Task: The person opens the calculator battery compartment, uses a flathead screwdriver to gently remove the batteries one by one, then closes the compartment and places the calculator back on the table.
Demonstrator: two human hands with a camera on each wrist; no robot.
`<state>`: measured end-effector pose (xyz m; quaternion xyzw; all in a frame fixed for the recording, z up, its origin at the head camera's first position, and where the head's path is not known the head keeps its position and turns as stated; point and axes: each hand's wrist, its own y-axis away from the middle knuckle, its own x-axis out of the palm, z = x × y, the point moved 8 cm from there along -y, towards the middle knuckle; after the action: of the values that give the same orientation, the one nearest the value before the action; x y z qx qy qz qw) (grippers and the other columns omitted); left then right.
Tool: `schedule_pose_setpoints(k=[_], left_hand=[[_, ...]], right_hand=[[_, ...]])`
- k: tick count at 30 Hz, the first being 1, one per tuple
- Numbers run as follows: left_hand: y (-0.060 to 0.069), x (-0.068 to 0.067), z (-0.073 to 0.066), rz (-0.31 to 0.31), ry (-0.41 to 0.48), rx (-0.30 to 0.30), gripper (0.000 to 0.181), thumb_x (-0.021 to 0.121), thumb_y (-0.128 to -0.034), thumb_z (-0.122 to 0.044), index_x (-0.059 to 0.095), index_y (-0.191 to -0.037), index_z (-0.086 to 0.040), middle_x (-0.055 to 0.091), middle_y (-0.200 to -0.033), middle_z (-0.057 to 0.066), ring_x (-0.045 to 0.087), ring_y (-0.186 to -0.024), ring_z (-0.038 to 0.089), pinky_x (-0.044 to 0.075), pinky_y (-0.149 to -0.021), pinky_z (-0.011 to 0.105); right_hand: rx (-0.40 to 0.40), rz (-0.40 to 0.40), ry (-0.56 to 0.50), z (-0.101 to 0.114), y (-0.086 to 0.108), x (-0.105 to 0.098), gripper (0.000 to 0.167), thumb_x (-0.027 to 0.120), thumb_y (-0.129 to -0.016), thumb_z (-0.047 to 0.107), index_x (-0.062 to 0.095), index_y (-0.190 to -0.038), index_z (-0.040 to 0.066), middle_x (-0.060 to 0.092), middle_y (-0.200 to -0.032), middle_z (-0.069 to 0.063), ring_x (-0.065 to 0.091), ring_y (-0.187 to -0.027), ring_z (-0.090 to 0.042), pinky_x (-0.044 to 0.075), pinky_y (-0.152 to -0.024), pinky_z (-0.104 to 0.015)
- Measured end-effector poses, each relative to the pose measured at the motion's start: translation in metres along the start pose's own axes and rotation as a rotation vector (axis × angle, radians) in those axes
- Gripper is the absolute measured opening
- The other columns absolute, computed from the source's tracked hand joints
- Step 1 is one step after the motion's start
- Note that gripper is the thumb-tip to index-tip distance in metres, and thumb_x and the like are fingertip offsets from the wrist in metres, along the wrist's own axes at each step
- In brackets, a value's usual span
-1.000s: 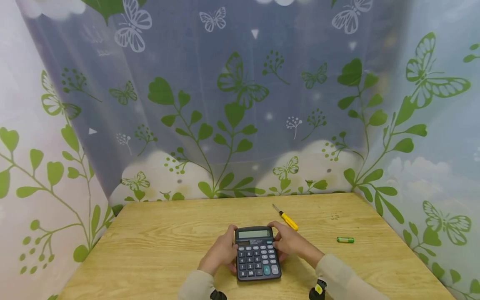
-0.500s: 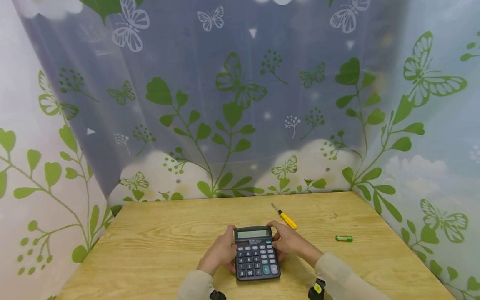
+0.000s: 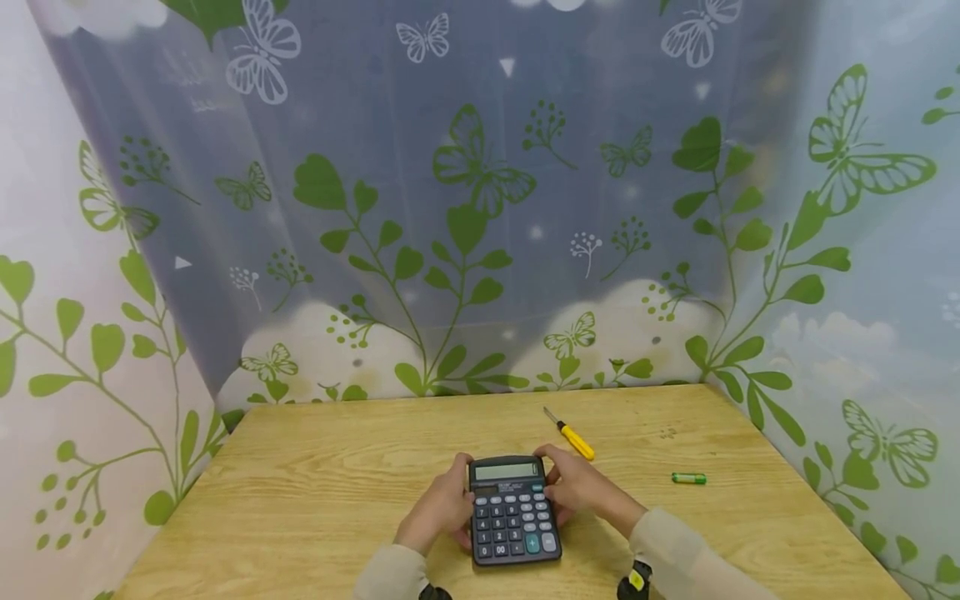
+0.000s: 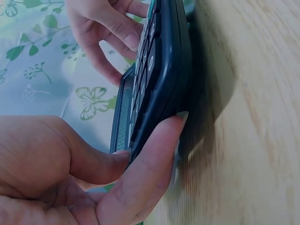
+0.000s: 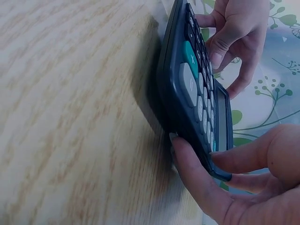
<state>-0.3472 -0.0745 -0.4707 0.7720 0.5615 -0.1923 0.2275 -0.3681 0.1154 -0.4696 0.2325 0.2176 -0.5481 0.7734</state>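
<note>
Between both hands is a dark calculator (image 3: 513,521) with grey and teal keys, its display facing up and showing a digit at the right. My left hand (image 3: 442,504) grips its left edge, thumb (image 4: 110,164) on the face side and fingers beneath. On the opposite edge my right hand (image 3: 581,487) holds it likewise, thumb (image 5: 243,157) near the keys. Both wrist views show the calculator's near end raised a little off the table (image 3: 337,467), with a shadow under it. Its underside is hidden.
A yellow-handled screwdriver (image 3: 576,440) lies beyond the right hand, shaft pointing back and left. Farther right is a green battery (image 3: 688,478). Some tiny bits (image 3: 667,433) lie near the back right. A patterned curtain (image 3: 480,250) hangs behind the table.
The calculator tilts slightly, its near edge a little lower in the head view. Both hands keep their hold; the screwdriver and battery stay in place.
</note>
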Motion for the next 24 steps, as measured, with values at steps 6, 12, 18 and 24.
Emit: schedule_pose_setpoints(k=[6, 12, 18, 24], left_hand=[[0.001, 0.0007, 0.0014, -0.014, 0.006, 0.004, 0.054, 0.049, -0.1011, 0.009, 0.031, -0.151, -0.002, 0.06, -0.094, 0.024, 0.068, -0.052, 0.028, 0.059, -0.045, 0.038], [0.0019, 0.0012, 0.0011, -0.007, -0.01, 0.014, 0.052, 0.049, -0.1013, 0.008, 0.032, -0.149, -0.002, 0.06, -0.088, 0.019, 0.068, -0.051, 0.027, 0.059, -0.044, 0.037], [0.0034, 0.0013, -0.0004, -0.002, -0.006, 0.019, 0.053, 0.049, -0.1009, 0.009, 0.033, -0.15, -0.003, 0.062, -0.096, 0.026, 0.068, -0.052, 0.027, 0.059, -0.044, 0.037], [0.0056, 0.0015, -0.0027, 0.007, -0.007, 0.03, 0.051, 0.05, -0.1014, 0.007, 0.035, -0.148, -0.005, 0.062, -0.092, 0.021, 0.068, -0.054, 0.025, 0.059, -0.045, 0.036]], right_hand=[[0.0, 0.005, 0.005, -0.0004, 0.0009, 0.002, 0.054, 0.062, -0.093, -0.013, 0.05, -0.142, 0.005, 0.065, -0.098, -0.019, 0.069, -0.07, -0.023, 0.062, -0.051, -0.038], [-0.006, 0.011, 0.016, 0.001, 0.0018, 0.0031, 0.053, 0.062, -0.093, -0.013, 0.049, -0.142, 0.004, 0.066, -0.098, -0.019, 0.069, -0.07, -0.023, 0.062, -0.051, -0.038], [-0.005, 0.019, 0.023, 0.0021, 0.0033, 0.0036, 0.054, 0.062, -0.092, -0.014, 0.05, -0.142, 0.004, 0.065, -0.098, -0.02, 0.069, -0.071, -0.023, 0.062, -0.051, -0.037], [0.003, 0.013, 0.016, 0.0027, 0.006, 0.0033, 0.056, 0.062, -0.091, -0.015, 0.05, -0.143, 0.004, 0.064, -0.096, -0.019, 0.069, -0.07, -0.023, 0.062, -0.052, -0.039]])
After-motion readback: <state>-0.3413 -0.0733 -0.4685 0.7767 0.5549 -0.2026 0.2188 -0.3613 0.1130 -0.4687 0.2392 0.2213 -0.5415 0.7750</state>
